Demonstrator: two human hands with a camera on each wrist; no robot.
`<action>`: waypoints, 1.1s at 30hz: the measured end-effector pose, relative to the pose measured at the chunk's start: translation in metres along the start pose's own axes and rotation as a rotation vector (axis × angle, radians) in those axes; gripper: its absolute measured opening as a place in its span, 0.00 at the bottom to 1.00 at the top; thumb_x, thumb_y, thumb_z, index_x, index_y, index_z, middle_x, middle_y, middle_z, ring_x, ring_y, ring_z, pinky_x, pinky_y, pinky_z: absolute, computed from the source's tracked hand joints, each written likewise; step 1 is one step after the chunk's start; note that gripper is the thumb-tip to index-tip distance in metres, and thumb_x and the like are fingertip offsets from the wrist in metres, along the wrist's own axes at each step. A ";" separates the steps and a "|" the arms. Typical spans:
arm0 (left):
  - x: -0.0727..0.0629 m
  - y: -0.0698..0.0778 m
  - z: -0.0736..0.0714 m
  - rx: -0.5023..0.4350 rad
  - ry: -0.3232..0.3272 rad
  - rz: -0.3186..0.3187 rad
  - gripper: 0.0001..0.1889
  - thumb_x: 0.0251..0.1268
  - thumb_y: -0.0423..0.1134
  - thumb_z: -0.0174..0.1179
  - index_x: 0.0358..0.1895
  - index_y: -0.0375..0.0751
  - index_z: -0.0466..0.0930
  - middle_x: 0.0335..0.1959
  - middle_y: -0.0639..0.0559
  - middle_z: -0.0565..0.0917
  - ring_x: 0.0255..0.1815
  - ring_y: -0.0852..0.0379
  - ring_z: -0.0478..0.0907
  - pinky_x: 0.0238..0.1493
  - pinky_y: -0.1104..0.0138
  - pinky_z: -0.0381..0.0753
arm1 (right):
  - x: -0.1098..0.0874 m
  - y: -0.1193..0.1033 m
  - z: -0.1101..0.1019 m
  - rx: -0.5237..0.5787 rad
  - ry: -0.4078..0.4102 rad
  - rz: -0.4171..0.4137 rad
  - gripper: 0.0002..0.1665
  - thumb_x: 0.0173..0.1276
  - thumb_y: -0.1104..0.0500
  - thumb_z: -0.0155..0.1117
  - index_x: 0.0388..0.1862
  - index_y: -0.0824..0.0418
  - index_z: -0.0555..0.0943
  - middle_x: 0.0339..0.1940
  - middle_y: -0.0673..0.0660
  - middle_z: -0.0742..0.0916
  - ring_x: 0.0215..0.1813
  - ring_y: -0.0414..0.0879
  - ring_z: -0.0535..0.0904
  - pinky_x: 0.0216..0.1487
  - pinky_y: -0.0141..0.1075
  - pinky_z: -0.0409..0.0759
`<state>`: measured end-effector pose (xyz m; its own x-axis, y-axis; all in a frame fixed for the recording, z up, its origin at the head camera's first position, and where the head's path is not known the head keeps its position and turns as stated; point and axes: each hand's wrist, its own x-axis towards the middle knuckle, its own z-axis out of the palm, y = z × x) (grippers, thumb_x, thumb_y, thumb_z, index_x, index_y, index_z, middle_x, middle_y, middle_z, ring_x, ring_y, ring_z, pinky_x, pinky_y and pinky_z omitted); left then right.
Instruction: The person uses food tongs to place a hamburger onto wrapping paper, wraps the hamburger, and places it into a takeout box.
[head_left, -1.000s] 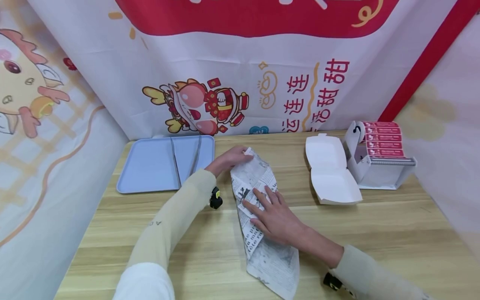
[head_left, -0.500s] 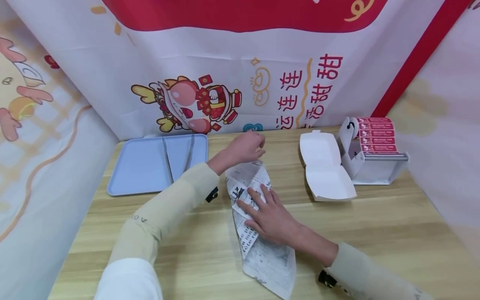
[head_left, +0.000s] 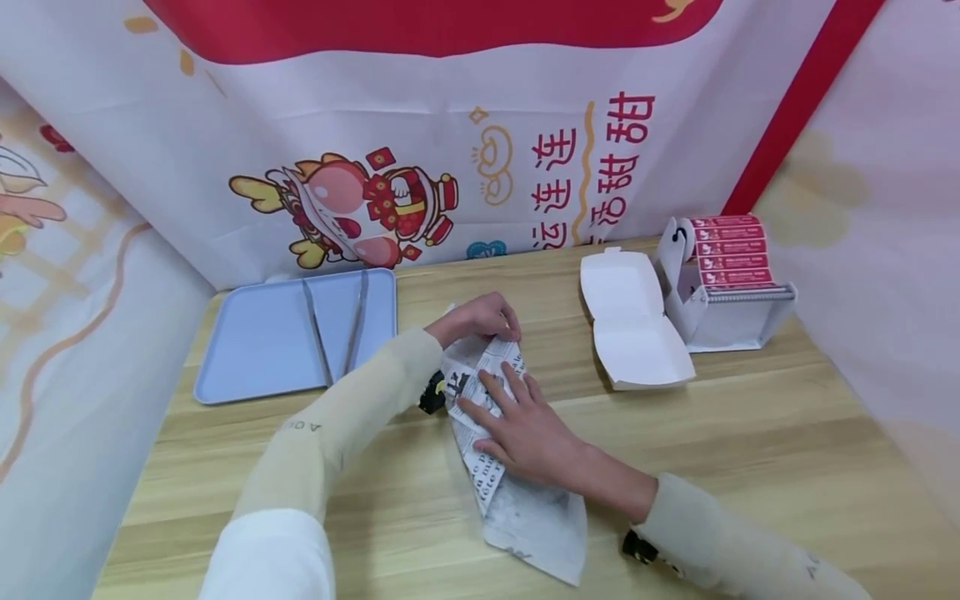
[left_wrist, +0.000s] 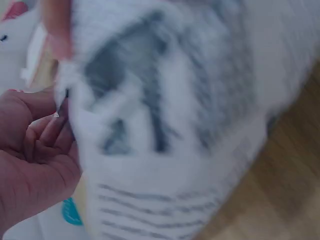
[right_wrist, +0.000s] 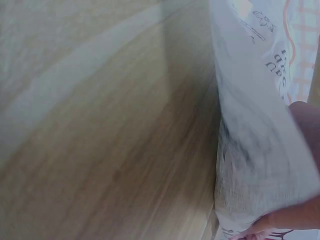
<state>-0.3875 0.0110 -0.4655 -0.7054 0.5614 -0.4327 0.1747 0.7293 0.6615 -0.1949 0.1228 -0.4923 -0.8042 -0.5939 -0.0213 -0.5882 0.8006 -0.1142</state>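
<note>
A folded sheet of newsprint [head_left: 536, 521] lies on the bench [head_left: 765, 467], pinched at its far end and covered midway

The left hand [head_left: 480, 318] grips the newsprint's far end between curled fingers and thumb (the print there is blurred in the left wrist view), while the right hand [head_left: 528, 435] rests on the printed folds with its fingers spread wide, the near end sticking out past it. To the left, a pale blue tray [head_left: 251, 337] carries metal tongs [head_left: 315, 329] with their arms parted. To the right, well apart from the newsprint, a white box [head_left: 637, 346] lies open just beside a dispenser [head_left: 720, 323] bearing a roll of red labels [head_left: 731, 250]
</note>
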 end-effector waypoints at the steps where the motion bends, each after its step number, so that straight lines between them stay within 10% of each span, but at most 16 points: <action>1: 0.000 -0.004 -0.002 0.010 0.005 0.011 0.06 0.67 0.36 0.63 0.41 0.39 0.89 0.41 0.47 0.87 0.36 0.56 0.79 0.36 0.70 0.75 | 0.000 -0.001 -0.001 0.000 -0.001 0.000 0.36 0.79 0.34 0.38 0.82 0.40 0.52 0.83 0.62 0.55 0.82 0.66 0.43 0.76 0.66 0.55; 7: -0.011 -0.016 -0.027 0.193 0.176 0.091 0.09 0.68 0.37 0.61 0.46 0.38 0.85 0.43 0.45 0.86 0.43 0.51 0.81 0.45 0.66 0.81 | 0.002 -0.006 -0.005 -0.009 0.006 -0.017 0.37 0.79 0.33 0.36 0.82 0.40 0.51 0.83 0.62 0.55 0.83 0.64 0.42 0.77 0.66 0.53; 12: -0.042 -0.026 -0.061 0.246 0.366 -0.003 0.19 0.72 0.42 0.57 0.57 0.33 0.76 0.54 0.38 0.82 0.53 0.43 0.80 0.55 0.55 0.82 | 0.001 -0.009 -0.007 -0.033 0.035 -0.015 0.37 0.78 0.33 0.37 0.82 0.39 0.52 0.83 0.62 0.55 0.83 0.65 0.44 0.76 0.66 0.55; 16: -0.061 -0.048 -0.067 0.193 0.314 -0.170 0.28 0.74 0.53 0.53 0.63 0.31 0.71 0.57 0.37 0.80 0.53 0.44 0.79 0.56 0.54 0.80 | -0.001 -0.009 -0.008 -0.029 0.024 0.014 0.36 0.77 0.32 0.39 0.81 0.36 0.51 0.83 0.61 0.55 0.83 0.64 0.44 0.76 0.65 0.55; 20: -0.059 -0.066 -0.051 -0.068 0.183 -0.210 0.27 0.72 0.53 0.58 0.61 0.33 0.75 0.49 0.42 0.82 0.40 0.54 0.79 0.45 0.63 0.81 | -0.005 -0.010 -0.007 -0.017 -0.012 0.041 0.36 0.77 0.32 0.39 0.81 0.35 0.51 0.83 0.60 0.55 0.83 0.64 0.44 0.77 0.65 0.54; 25: -0.052 -0.080 -0.034 -0.314 0.165 -0.146 0.15 0.69 0.42 0.62 0.53 0.37 0.83 0.39 0.48 0.88 0.29 0.60 0.80 0.31 0.71 0.78 | -0.007 -0.013 -0.003 0.011 -0.019 0.029 0.36 0.77 0.33 0.39 0.81 0.36 0.53 0.83 0.61 0.56 0.83 0.65 0.46 0.76 0.66 0.54; 33: -0.063 -0.075 -0.041 -0.204 0.265 0.150 0.11 0.67 0.38 0.63 0.49 0.40 0.83 0.42 0.46 0.86 0.39 0.56 0.80 0.40 0.69 0.79 | -0.001 -0.015 0.000 -0.001 0.029 0.004 0.35 0.77 0.34 0.42 0.80 0.37 0.55 0.82 0.61 0.59 0.82 0.66 0.49 0.75 0.66 0.56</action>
<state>-0.3839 -0.0949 -0.4630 -0.8405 0.5158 -0.1657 0.1679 0.5387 0.8256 -0.1849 0.1115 -0.4906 -0.8085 -0.5885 0.0074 -0.5854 0.8028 -0.1130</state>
